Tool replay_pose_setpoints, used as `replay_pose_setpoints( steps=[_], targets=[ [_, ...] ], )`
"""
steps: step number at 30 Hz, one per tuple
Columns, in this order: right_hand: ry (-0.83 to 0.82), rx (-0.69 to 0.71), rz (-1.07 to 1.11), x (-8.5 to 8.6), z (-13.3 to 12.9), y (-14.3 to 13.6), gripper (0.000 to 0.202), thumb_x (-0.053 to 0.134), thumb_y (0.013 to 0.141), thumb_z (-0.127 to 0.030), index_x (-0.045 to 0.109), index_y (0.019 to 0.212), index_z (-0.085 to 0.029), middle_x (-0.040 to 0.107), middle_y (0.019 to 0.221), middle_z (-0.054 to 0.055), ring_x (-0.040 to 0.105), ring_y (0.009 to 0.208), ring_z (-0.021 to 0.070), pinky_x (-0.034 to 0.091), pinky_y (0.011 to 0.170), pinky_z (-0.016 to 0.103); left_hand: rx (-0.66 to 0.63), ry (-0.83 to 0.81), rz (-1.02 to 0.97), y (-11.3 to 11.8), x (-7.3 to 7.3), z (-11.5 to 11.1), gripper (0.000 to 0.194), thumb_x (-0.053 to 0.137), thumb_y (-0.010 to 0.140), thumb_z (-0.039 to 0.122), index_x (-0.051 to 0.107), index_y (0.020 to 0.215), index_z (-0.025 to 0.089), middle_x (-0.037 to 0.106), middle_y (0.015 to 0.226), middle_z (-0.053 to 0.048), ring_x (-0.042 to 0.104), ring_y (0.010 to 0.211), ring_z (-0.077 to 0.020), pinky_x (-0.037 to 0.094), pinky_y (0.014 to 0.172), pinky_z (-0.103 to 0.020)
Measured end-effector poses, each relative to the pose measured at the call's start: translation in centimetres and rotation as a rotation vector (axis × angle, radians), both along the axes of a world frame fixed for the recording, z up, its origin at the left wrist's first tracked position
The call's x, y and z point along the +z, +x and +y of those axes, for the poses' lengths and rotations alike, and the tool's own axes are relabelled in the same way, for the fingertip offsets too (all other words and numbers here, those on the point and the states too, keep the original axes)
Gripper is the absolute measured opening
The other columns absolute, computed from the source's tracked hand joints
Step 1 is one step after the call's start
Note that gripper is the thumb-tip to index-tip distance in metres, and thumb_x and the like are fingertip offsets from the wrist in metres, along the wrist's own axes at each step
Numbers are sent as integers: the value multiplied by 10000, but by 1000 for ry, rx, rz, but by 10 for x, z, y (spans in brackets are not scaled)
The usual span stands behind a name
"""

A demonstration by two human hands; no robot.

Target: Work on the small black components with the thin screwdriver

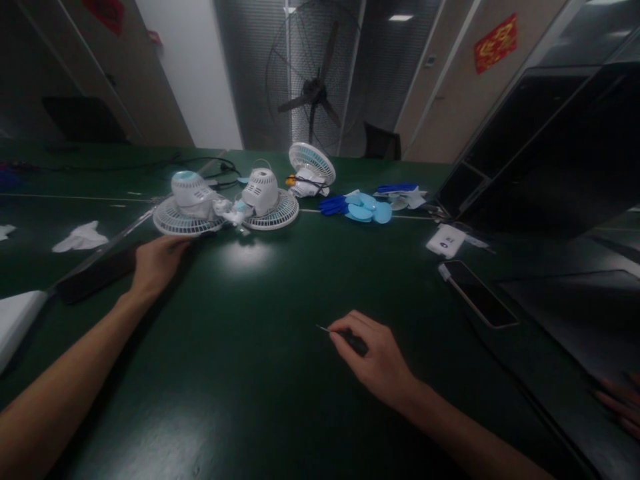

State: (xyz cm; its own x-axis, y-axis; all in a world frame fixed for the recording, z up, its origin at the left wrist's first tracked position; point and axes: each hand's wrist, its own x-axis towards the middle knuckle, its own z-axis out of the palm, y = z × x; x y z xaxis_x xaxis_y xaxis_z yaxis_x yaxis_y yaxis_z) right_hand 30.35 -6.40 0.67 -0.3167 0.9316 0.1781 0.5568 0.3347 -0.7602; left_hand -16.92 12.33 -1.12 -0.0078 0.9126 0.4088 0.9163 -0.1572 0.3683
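Observation:
In my right hand (373,350) is a small screwdriver (354,341). Its dark handle lies in my curled fingers, and its thin metal tip points left above the green table. My left hand (159,265) reaches to the near rim of a white small fan (193,200), with thumb and fingers closed at the rim; the fingertips are partly hidden. This fan lies grille down with its rounded motor housing up. Right beside it, a second white fan (263,200) lies the same way. Farther back, a third fan (311,170) rests tilted, a dark cord around its base.
Blue fan blades (367,207) and blue gloves (334,205) lie behind my right hand. To the right are a white box (446,241), a phone (480,293) and a large dark monitor (550,153). Another person's hand (620,403) shows at the right edge. A white cloth (83,237) lies left.

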Motion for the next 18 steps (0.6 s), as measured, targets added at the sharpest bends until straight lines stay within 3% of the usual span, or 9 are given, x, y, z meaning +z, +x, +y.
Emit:
replay_pose_setpoints(
  steps=[6,18],
  targets=[
    [17,1,-29,-3,1,1,125,595,1039,-234,718,1058,-225,694,976,24,676,839,171,531,727,291,59,-16,-16,-6,-2,2,386,640,981,335,745,1287,124,766,1257,-48,725,1077,-226,489,1076,-324],
    [9,2,-14,-3,0,0,129,589,1035,-226,716,1049,-219,691,968,26,669,825,169,533,710,290,152,-136,-140,-12,0,5,406,700,947,389,757,1273,153,792,1203,-22,734,1058,-235,517,1023,-334]
  ],
)
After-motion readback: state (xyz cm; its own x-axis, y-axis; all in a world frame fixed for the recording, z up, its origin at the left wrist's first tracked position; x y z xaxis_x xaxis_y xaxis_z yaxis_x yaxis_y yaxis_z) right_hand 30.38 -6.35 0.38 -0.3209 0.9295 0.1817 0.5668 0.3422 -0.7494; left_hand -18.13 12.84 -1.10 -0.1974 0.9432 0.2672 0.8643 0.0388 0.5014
